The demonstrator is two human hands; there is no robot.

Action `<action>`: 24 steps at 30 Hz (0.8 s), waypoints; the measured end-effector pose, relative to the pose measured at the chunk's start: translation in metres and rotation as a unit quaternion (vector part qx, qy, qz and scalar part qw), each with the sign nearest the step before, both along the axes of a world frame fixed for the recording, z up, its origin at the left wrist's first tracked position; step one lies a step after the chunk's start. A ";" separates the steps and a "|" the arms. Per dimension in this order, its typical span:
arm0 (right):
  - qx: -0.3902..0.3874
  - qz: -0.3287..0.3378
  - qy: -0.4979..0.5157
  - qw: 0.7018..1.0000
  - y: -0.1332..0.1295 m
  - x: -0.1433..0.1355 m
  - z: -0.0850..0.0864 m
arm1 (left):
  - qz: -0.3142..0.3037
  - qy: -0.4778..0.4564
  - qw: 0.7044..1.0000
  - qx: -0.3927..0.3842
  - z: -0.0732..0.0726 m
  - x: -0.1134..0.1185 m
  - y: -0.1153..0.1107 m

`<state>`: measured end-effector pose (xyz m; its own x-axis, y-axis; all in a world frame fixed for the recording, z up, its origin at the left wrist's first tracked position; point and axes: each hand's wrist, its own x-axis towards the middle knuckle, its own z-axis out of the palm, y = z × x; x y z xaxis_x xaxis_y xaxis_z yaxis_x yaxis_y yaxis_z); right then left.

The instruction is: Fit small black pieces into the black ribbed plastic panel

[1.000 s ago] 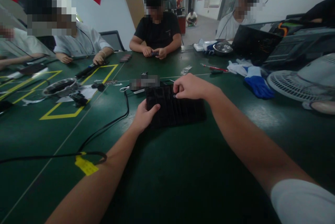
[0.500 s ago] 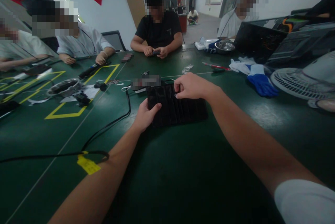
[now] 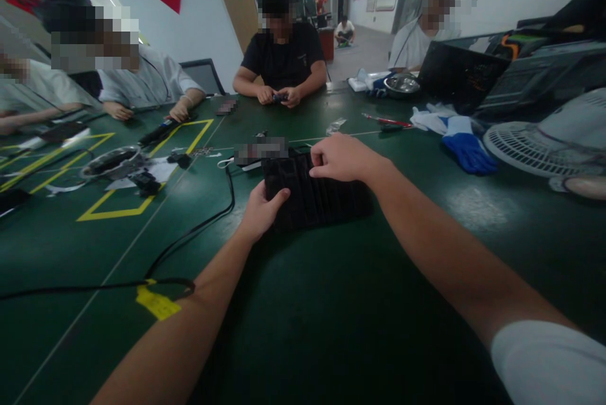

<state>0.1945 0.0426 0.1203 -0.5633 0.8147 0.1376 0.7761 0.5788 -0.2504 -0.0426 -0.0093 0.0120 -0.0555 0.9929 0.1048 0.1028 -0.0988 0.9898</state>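
A flat black case with ridges or slots point(image 3: 326, 200) lies on the green table in the middle of the view. My left hand point(image 3: 262, 209) grips its left edge, thumb on top and the other fingers underneath. Over the case's upper part is my right hand point(image 3: 338, 156), its thumb and index finger pinched together; whatever lies between the fingertips is too small to name. Just behind the case sits a dark device point(image 3: 258, 151) with a partly blurred top and a white loop at its left.
A black cable point(image 3: 208, 222) with a yellow tag point(image 3: 158, 304) runs left of my left arm. Blue and white gloves point(image 3: 466, 143) and a fan point(image 3: 534, 146) are at right. A metal ring point(image 3: 113, 162) lies left. Several people sit around the table point(image 3: 303, 329).
The whole view has shifted slightly. My right hand's fingertips look a little higher over the case, and the small light spot at them no longer shows. My left hand keeps its grip.
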 end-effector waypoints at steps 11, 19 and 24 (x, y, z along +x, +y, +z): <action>-0.028 0.016 0.023 0.999 0.000 0.003 0.004 | -0.002 0.004 1.000 -0.006 0.002 0.000 -0.001; -0.074 0.027 0.040 0.996 0.000 0.006 0.009 | 0.004 0.009 1.000 -0.002 0.003 -0.001 -0.003; -0.088 0.030 0.034 0.995 0.001 0.007 0.009 | 0.001 -0.004 1.000 -0.012 0.000 -0.002 -0.002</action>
<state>0.2014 0.0432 0.1296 -0.6051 0.7953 0.0352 0.7197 0.5654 -0.4030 -0.0441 -0.0114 0.0117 -0.0581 0.9950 0.0809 0.0944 -0.0752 0.9927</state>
